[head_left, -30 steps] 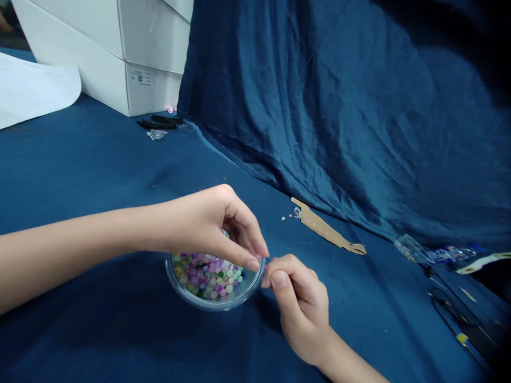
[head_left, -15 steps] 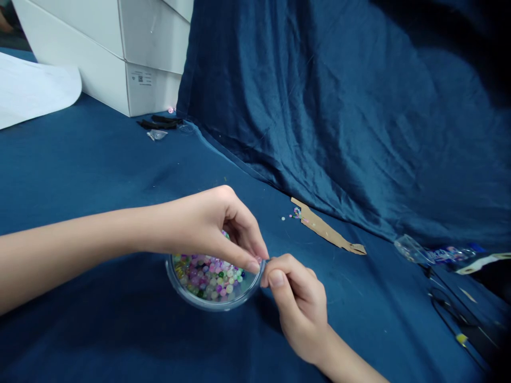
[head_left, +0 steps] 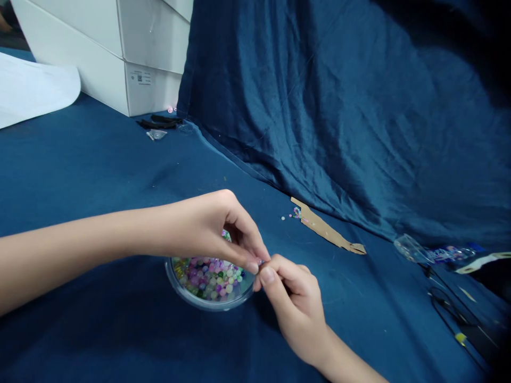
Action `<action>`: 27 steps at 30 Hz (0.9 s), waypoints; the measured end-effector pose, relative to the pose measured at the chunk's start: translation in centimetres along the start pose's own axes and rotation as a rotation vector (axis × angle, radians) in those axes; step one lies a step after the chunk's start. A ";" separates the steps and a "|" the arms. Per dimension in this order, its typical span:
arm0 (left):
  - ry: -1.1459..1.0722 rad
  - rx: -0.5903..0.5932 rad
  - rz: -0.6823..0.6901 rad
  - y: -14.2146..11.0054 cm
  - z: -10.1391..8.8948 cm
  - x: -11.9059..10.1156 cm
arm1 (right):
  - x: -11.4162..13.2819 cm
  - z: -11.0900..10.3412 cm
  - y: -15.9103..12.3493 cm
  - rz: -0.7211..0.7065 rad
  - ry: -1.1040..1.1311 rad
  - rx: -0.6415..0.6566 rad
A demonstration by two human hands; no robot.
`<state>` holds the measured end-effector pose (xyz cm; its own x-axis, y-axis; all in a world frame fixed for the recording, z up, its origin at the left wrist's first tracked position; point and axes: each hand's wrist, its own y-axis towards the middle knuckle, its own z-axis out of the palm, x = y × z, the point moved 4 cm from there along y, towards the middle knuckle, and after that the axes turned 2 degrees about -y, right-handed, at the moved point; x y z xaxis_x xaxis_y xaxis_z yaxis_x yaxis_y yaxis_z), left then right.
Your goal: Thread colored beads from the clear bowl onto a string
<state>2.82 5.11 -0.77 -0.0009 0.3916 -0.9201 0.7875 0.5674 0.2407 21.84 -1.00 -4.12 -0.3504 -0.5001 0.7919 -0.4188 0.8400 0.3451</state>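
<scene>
A round clear plastic bowl [head_left: 199, 303] holds many small beads [head_left: 207, 276] in purple, pink, green, yellow and white. My left hand [head_left: 223, 229] reaches over it from the left, thumb and forefinger pinched at the bowl's right side. A tiny bead [head_left: 261, 261] shows between those fingertips, partly hidden. Against them, my right hand [head_left: 293, 300] is closed, its thumb pressed on the curled forefinger. What it grips is hidden or too thin to make out. The fingertips of both hands meet just above the bowl's right rim.
Beyond the hands, a torn cardboard strip [head_left: 331, 231] lies beside several loose beads [head_left: 296, 213]. A plastic bottle [head_left: 443, 254] and black cables [head_left: 451, 308] are at the right. White boxes [head_left: 99, 58], a white sheet [head_left: 35, 90] and black strips [head_left: 159, 122] sit back left, near a blue curtain [head_left: 319, 106].
My right hand has shifted slightly left, bringing its thumb and forefinger up against the left fingertips. The left hand has dipped a little. The bowl stays in place.
</scene>
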 end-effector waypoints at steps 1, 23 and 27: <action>-0.026 -0.005 -0.002 0.0 0.0 0.0 | -0.2 0.0 0.0 0.009 0.018 0.005; 0.283 -0.096 0.020 0.0 0.2 -0.6 | -0.7 -1.4 0.3 -0.187 -0.153 -0.199; 0.764 -0.054 -0.053 0.0 1.4 0.5 | -1.1 -1.9 0.4 -0.162 -0.090 -0.322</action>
<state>3.73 4.28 -1.64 -0.4787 0.7436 -0.4667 0.7434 0.6262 0.2352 23.62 0.25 -3.91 -0.3791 -0.6366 0.6716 -0.1945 0.7643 0.6148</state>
